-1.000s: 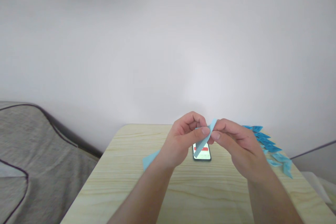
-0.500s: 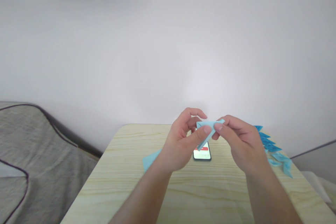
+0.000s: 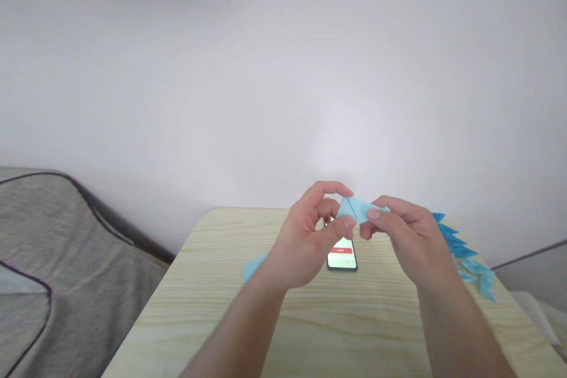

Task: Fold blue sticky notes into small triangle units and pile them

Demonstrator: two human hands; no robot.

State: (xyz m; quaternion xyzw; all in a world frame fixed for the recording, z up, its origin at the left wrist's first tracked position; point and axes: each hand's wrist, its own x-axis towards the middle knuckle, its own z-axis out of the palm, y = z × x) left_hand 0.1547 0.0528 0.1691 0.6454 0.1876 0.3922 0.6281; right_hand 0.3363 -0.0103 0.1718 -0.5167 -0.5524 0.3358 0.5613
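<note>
Between my two hands, above the table, is a folded piece of light blue paper (image 3: 358, 209) with a diagonal crease line across its left part. My left hand (image 3: 310, 236) pinches its left end, thumb below and index fingertip at the top edge. The thumb of my right hand (image 3: 405, 239) presses on the right end, with the fingers curled behind it. A phone (image 3: 342, 257) with a lit screen and a red bar lies under the paper, its upper part hidden by my left hand. Beside my left wrist lies a light blue sheet (image 3: 253, 267), partly covered by the forearm.
Several dark blue folded paper pieces (image 3: 456, 242) lie in a row at the table's right edge, with light blue folded pieces (image 3: 481, 274) nearer me. The wooden table (image 3: 336, 331) meets a white wall (image 3: 283, 82). Grey fabric (image 3: 88, 283) is at the left.
The paper has turned from a narrow slanting strip to a wider, nearly level shape with its face showing. My left index finger has lifted and come to its top edge.
</note>
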